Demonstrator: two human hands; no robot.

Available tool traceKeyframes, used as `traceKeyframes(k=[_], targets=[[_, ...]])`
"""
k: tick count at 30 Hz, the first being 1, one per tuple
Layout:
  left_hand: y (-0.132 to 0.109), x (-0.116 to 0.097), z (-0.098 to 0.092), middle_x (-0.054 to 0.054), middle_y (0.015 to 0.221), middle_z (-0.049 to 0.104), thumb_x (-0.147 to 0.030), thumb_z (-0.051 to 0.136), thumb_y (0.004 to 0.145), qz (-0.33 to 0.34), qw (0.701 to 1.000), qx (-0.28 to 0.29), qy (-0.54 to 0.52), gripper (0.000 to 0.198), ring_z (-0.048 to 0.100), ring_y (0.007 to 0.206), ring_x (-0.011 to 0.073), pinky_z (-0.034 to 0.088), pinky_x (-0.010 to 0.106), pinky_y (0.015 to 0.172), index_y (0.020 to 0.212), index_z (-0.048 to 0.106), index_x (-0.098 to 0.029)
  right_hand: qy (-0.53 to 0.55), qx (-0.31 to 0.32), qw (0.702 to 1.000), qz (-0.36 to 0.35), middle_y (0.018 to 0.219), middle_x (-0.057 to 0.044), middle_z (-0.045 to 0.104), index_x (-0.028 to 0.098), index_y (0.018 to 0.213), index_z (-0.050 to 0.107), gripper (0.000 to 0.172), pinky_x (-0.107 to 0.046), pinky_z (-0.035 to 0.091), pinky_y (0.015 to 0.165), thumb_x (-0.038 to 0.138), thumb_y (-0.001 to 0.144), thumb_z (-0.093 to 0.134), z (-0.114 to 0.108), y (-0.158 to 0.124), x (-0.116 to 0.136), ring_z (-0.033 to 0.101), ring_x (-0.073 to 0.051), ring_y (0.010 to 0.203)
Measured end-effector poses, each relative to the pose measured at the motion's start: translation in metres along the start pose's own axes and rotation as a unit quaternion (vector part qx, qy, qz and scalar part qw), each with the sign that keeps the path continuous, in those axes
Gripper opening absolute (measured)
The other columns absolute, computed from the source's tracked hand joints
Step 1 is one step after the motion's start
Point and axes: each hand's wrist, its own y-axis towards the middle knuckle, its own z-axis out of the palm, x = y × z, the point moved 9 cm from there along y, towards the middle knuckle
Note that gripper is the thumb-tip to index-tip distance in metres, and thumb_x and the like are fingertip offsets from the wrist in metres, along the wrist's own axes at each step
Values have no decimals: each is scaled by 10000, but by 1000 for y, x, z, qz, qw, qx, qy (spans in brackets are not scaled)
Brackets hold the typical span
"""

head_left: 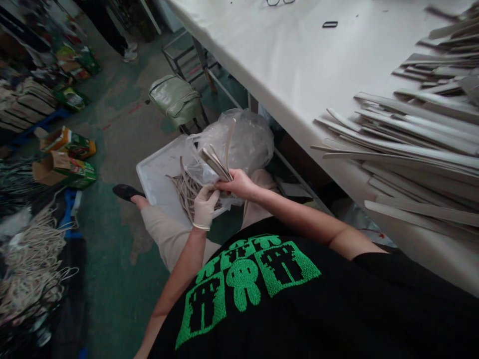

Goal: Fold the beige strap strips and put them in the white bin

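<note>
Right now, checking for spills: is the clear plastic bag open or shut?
Open: strips gripped by the right hand stick out of the clear plastic bag through its mouth.

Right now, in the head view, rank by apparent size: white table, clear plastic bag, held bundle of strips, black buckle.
1. white table
2. clear plastic bag
3. bundle of strips
4. black buckle, though it lies farther off
</note>
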Motion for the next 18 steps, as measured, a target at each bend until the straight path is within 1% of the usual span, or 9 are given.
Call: traceKeyframes(k=[2, 3, 5, 8, 10, 13, 16, 18], targets=[[-4, 14, 7, 20, 763, 709, -459, 854, 646, -73, 995, 36, -63, 407, 651, 643, 152, 548, 258, 634, 875, 678, -173, -33, -24, 999, -33, 602, 58, 547, 125, 750, 598, 229, -142, 392, 421, 277, 707, 765, 0, 6, 11, 476, -50, 463], [-7, 19, 10, 19, 765, 709, -461, 867, 635, -97, 990, 50, -84, 432, 649, 630, 149, 552, 263, 631, 897, 678, -175, -52, -29, 997, -44, 599, 61, 544, 127, 750, 598, 202, -140, 392, 423, 268, 723, 741, 1, 8, 15, 481, -52, 463], [-10, 22, 12, 15, 754, 705, -447, 898, 604, -115, 986, 60, -107, 462, 637, 613, 137, 553, 264, 632, 914, 694, -171, -88, -22, 995, -50, 595, 65, 543, 131, 765, 603, 177, -137, 391, 422, 265, 743, 717, 6, 12, 21, 489, -56, 459], [-12, 21, 10, 20, 744, 706, -403, 945, 542, -127, 983, 60, -117, 475, 628, 626, 123, 541, 245, 636, 880, 731, -149, -124, -6, 991, -52, 600, 64, 551, 129, 786, 610, 157, -128, 389, 425, 253, 764, 704, 14, 17, 27, 507, -57, 466], [-13, 18, 10, 10, 693, 683, -427, 943, 561, -133, 980, 72, -127, 469, 604, 599, 103, 523, 225, 612, 876, 752, -137, -135, -10, 988, -68, 611, 57, 568, 125, 791, 609, 136, -122, 386, 425, 224, 774, 700, 13, 23, 36, 514, -56, 475], [-17, 10, 6, -13, 622, 634, -486, 897, 646, -127, 976, 89, -154, 479, 566, 547, 80, 493, 198, 557, 944, 771, -133, -118, -61, 988, -79, 582, 59, 557, 123, 786, 585, 107, -122, 356, 401, 167, 792, 682, -3, 37, 52, 471, -45, 438], [-24, 12, 2, -12, 618, 636, -460, 892, 666, -144, 970, 112, -161, 505, 555, 523, 80, 481, 197, 527, 1029, 768, -132, -79, -119, 986, -82, 558, 69, 528, 129, 773, 542, 127, -123, 309, 379, 134, 820, 660, -27, 50, 67, 407, -26, 395], [-29, 15, -4, -6, 635, 651, -438, 891, 675, -154, 967, 119, -162, 526, 557, 519, 82, 470, 195, 511, 1083, 759, -134, -62, -139, 984, -93, 566, 71, 520, 134, 775, 523, 145, -122, 301, 380, 131, 842, 651, -39, 56, 76, 391, -20, 393]])
